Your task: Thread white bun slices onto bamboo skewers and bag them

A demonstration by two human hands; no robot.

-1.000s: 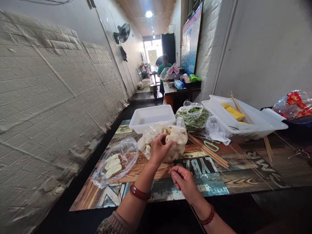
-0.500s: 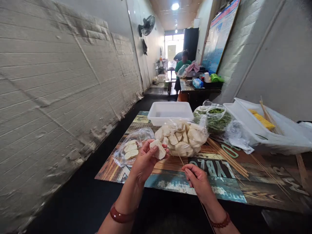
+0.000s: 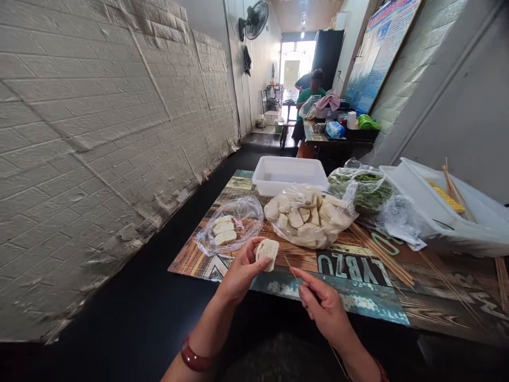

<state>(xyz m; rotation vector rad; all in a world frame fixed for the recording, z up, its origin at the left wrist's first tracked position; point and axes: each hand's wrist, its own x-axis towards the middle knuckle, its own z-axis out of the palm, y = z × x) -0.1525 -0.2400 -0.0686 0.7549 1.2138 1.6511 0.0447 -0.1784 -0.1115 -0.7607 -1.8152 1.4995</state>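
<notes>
My left hand (image 3: pixel 240 273) is closed on a pale bun slice (image 3: pixel 269 253), holding it up over the front of the table with its cut face toward me. Pinched in my right hand (image 3: pixel 322 300) is a thin wooden skewer (image 3: pixel 292 270). Its tip is just right of the slice and apart from it; its other end runs back under my forearm. Behind both hands sits a clear plastic bag (image 3: pixel 334 225) full of similar slices. To the left, several slices (image 3: pixel 225 231) lie in a row on another clear bag (image 3: pixel 249 212).
A white plastic tub (image 3: pixel 290 183) stands at the table's far edge. On the right are a bag of green vegetables (image 3: pixel 371 191), loose skewers (image 3: pixel 384 254), green-handled scissors (image 3: pixel 385 244) and white bins (image 3: pixel 473 217). Farther back, a person in green (image 3: pixel 308 98) is at another table.
The view has shifted, so the table sits further right and slightly higher. My left hand has turned the slice and lowered it toward me. The skewer tip has come closer to the slice.
</notes>
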